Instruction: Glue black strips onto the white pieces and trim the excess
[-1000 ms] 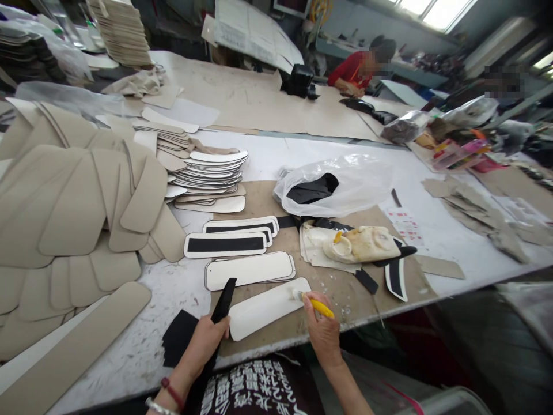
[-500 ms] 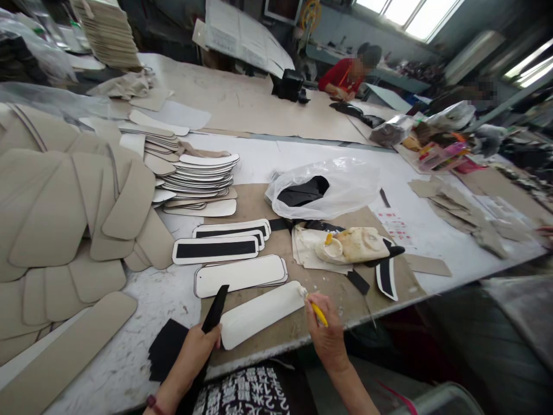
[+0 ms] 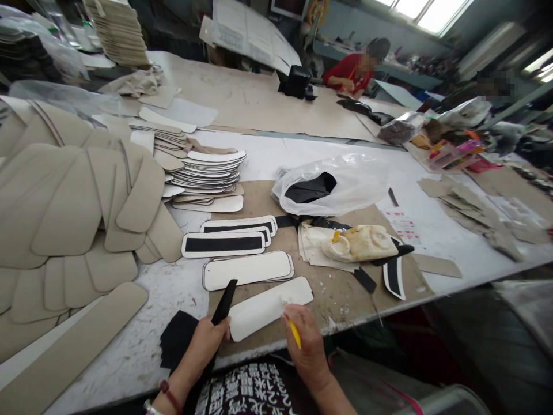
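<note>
My right hand [image 3: 306,340] is closed round a yellow-handled brush [image 3: 294,333], its pale tip touching a long white piece with rounded ends [image 3: 268,310] near the table's front edge. In my left hand [image 3: 208,340] is a black strip [image 3: 224,301], which slants up past the fingers. The fingertips of that hand sit at the white piece's left end. Just behind lies a small stack of similar white pieces [image 3: 248,270]. Farther back, white pieces with black strips on them [image 3: 222,245] are stacked. Black sheets [image 3: 178,339] lie beside my left wrist.
A stained cream plastic container [image 3: 371,243] with a round opening rests on white sheets to the right. Behind it is a clear plastic bag [image 3: 354,184] with black pieces inside. Beige panels [image 3: 64,202] pile up at left. A person in red [image 3: 352,75] works across the table.
My right hand has moved the brush left and toward me, from the white piece's right end to nearer its middle. My left hand still holds the black strip. The view has shifted slightly.
</note>
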`<act>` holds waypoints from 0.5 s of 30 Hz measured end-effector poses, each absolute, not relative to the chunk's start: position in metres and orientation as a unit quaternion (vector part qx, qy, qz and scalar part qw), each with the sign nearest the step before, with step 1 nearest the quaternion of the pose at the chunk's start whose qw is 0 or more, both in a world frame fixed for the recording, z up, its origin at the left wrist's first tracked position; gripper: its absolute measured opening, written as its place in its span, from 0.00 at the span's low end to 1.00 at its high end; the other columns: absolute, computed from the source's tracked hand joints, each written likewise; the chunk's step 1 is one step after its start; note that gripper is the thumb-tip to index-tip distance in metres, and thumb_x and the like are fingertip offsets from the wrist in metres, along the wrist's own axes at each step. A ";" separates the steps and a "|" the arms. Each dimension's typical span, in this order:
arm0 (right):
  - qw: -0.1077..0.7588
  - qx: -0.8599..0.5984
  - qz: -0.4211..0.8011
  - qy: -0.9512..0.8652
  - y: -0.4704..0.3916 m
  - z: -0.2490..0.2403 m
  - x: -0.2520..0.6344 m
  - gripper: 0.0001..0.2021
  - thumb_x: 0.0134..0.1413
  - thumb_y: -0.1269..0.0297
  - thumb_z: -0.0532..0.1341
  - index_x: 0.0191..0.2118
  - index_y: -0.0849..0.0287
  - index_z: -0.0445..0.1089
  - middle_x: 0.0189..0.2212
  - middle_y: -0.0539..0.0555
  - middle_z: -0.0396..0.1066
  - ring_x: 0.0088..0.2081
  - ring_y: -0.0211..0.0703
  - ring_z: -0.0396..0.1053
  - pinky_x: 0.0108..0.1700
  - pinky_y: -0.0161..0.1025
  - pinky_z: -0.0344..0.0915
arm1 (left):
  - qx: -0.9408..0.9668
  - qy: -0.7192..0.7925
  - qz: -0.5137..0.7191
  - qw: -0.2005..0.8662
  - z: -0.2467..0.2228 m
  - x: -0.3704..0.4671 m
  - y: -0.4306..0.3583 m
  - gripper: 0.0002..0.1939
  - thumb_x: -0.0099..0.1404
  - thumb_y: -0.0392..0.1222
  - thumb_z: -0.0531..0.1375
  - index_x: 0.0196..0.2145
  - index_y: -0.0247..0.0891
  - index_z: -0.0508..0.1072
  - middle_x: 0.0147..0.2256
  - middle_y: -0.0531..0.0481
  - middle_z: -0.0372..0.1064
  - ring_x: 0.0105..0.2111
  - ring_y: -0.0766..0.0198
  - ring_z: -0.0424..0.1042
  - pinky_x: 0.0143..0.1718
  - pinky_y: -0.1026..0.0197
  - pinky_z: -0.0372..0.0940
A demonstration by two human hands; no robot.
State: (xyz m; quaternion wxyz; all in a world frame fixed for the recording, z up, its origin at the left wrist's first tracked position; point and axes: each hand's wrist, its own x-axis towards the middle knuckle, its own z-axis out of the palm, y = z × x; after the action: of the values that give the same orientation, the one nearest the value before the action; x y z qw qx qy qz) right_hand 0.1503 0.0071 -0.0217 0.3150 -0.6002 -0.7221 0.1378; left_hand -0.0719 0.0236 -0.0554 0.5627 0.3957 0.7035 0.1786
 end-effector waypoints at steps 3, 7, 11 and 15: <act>0.323 -0.566 0.271 -0.709 -0.006 -0.012 0.112 0.08 0.55 0.72 0.52 0.38 0.56 0.65 0.34 0.55 0.67 0.39 0.42 0.65 0.42 0.41 0.66 | 0.401 0.689 0.189 0.574 -0.053 -0.071 0.024 0.18 0.50 0.51 0.53 0.10 0.38 0.62 0.15 0.51 0.60 0.21 0.62 0.60 0.27 0.61 0.53; 0.382 -0.553 0.377 -0.637 -0.011 -0.003 0.088 0.07 0.56 0.70 0.52 0.36 0.58 0.66 0.33 0.55 0.67 0.39 0.42 0.65 0.42 0.41 0.65 | 0.386 0.678 0.195 0.594 -0.054 -0.073 0.023 0.19 0.51 0.52 0.53 0.11 0.38 0.62 0.15 0.51 0.59 0.21 0.63 0.58 0.27 0.61 0.53; 0.407 -0.617 0.428 -0.520 -0.002 -0.013 0.100 0.08 0.57 0.64 0.52 0.34 0.60 0.65 0.31 0.54 0.68 0.34 0.41 0.67 0.38 0.38 0.66 | 0.365 0.671 0.210 0.610 -0.057 -0.076 0.022 0.19 0.50 0.52 0.54 0.12 0.37 0.62 0.15 0.52 0.58 0.21 0.64 0.58 0.26 0.62 0.53; 0.404 -0.646 0.330 -0.557 0.006 -0.027 0.129 0.08 0.55 0.62 0.54 0.33 0.60 0.67 0.32 0.55 0.67 0.37 0.43 0.66 0.41 0.41 0.65 | 0.365 0.678 0.216 0.600 -0.057 -0.077 0.022 0.18 0.51 0.51 0.54 0.12 0.37 0.62 0.15 0.53 0.57 0.19 0.66 0.56 0.24 0.63 0.51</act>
State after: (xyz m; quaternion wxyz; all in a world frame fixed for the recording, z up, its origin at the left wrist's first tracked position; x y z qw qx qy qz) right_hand 0.1294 0.0063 -0.0274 0.4037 -0.6463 -0.5570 0.3301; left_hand -0.0765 0.0217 -0.0567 0.6002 0.3650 0.6781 0.2161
